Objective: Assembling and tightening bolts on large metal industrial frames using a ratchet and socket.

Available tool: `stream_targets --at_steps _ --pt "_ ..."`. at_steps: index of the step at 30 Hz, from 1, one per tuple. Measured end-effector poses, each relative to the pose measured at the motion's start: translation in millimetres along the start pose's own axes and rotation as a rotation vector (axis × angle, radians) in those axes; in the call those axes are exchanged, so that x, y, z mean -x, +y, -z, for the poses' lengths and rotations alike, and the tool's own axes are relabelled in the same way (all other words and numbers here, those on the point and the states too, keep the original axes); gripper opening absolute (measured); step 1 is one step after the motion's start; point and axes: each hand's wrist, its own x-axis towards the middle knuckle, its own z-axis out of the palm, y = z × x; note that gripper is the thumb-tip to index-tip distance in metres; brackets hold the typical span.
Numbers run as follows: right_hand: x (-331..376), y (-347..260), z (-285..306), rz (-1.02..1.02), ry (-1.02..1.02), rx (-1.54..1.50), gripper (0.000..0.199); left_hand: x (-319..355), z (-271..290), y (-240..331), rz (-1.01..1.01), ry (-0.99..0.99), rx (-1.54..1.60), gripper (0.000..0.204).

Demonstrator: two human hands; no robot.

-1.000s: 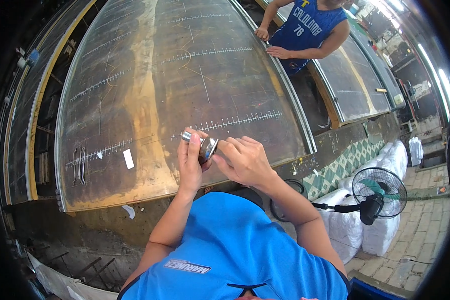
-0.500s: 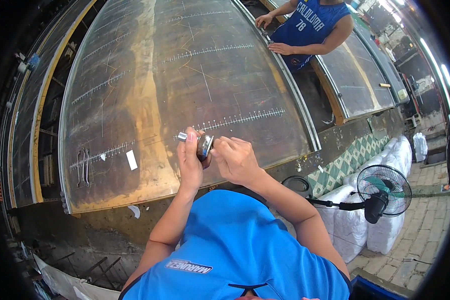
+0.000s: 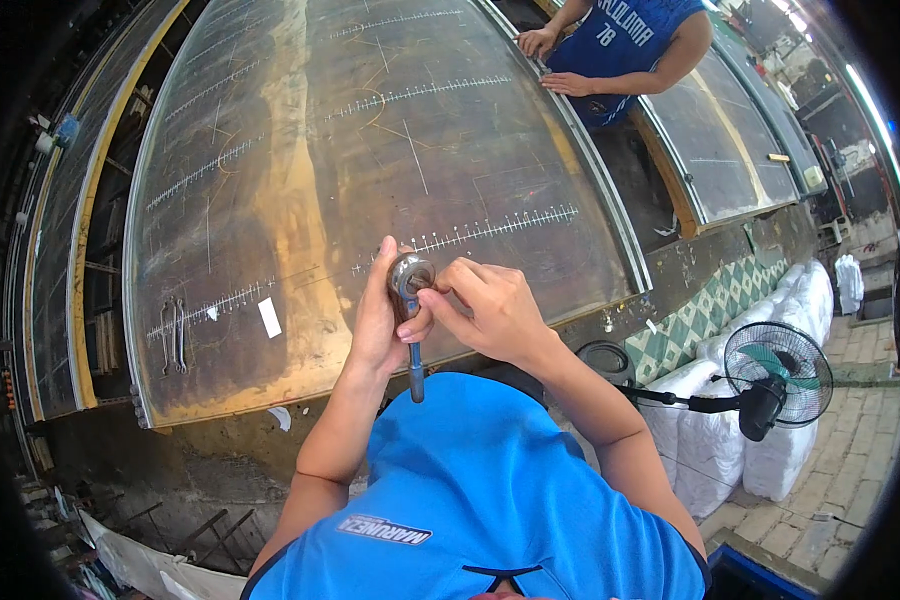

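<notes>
My left hand [image 3: 377,318] is wrapped round a ratchet wrench [image 3: 410,268] above the near part of the long table. Its round metal head faces up, and a blue shaft with a darker end points down toward my shirt. Against the right side of that head, my right hand [image 3: 495,308] is closed, thumb and fingertips pinching at it. Whether a small part sits between those fingertips is hidden. Two metal spanners [image 3: 174,335] lie side by side on the table at the left, near a white slip of paper [image 3: 269,318].
The long brown table [image 3: 490,165] carries rows of white tick marks and metal edge rails. Across its right edge stands a person in a blue jersey [image 3: 620,50], both hands on the rail. A black fan [image 3: 770,385] stands at right beside white wrapped bundles [image 3: 705,430].
The ratchet wrench has been turned in my left hand, so its head faces up and its blue shaft now shows below. My right hand stays closed at the head.
</notes>
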Motion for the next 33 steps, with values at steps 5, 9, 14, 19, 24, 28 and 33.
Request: stream_targets --at_steps 5,9,14,19,24,28,33 --pt "-2 -1 0 0.034 0.010 0.039 0.022 1 -3 0 -0.006 0.009 -0.034 0.049" --pt "-3 -4 -2 0.034 0.010 0.078 0.025 3 -10 0 -0.039 0.048 -0.089 0.046" --pt "-4 -4 -4 0.084 0.017 0.118 0.020 7 -12 -3 -0.142 0.111 -0.220 0.043" --pt "-3 3 -12 0.137 0.019 0.109 0.015 9 -18 -6 -0.262 0.266 -0.356 0.050" --pt "2 4 -23 0.094 0.106 -0.116 0.019 13 -20 -5 -0.307 0.250 -0.413 0.046" --pt "12 9 -28 0.027 0.005 -0.161 0.018 13 -5 -2 -0.305 0.158 -0.410 0.043" --pt "51 19 -67 -0.420 -0.095 -0.779 0.061 5 -6 -9 -0.404 0.211 -0.329 0.041"
